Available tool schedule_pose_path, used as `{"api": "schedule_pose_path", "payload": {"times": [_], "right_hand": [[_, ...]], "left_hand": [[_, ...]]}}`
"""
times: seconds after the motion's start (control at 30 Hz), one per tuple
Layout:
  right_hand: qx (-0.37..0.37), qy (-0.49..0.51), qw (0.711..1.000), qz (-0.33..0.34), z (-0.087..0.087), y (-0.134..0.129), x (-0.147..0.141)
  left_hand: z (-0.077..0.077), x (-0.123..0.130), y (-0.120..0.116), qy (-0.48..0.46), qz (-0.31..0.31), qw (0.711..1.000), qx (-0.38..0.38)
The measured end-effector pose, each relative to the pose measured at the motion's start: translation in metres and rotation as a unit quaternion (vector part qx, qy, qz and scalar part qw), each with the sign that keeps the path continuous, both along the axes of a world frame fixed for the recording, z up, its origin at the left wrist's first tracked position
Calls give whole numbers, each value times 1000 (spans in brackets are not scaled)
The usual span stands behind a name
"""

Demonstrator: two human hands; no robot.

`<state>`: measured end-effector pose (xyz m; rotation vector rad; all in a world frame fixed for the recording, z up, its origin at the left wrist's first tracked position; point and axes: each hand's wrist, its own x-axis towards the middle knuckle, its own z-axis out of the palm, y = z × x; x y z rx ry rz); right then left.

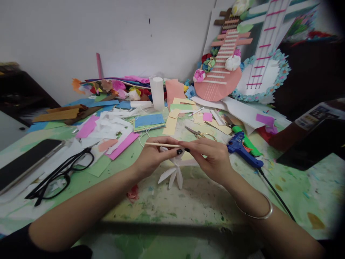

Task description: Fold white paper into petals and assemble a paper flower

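Note:
My left hand (151,158) is closed, thumb against fingers, on a white paper piece cut into petal shapes (175,175), which hangs below the fingertips over the table. A thin pointed wooden stick (159,144) lies level across the left fingers, its tip toward the left. The stick's other end runs into the pinched fingertips of my right hand (210,156). The two hands meet at the fingertips. Part of the white paper stretches behind the right hand, where the fingers hide it.
Scissors (198,133) and a blue glue gun (244,149) lie beyond my right hand. Black glasses (64,176) and a phone (29,162) sit at the left among paper scraps. A white paper roll (157,93) stands behind. Paper instruments (219,81) lean against the wall.

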<state>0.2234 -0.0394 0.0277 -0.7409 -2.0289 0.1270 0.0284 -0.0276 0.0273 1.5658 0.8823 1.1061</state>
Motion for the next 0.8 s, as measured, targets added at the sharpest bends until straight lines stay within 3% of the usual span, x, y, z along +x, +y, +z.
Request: {"api": "schedule_pose_path", "payload": {"times": [0.3,0.8], "right_hand": [[28,1,1000,-10,0,0,-1],[6,69,998,11,0,-2,-4]], "left_hand": [[-5,3,-1,-64,-1,996,-67],[3,0,-1,28,24,997,72]]}}
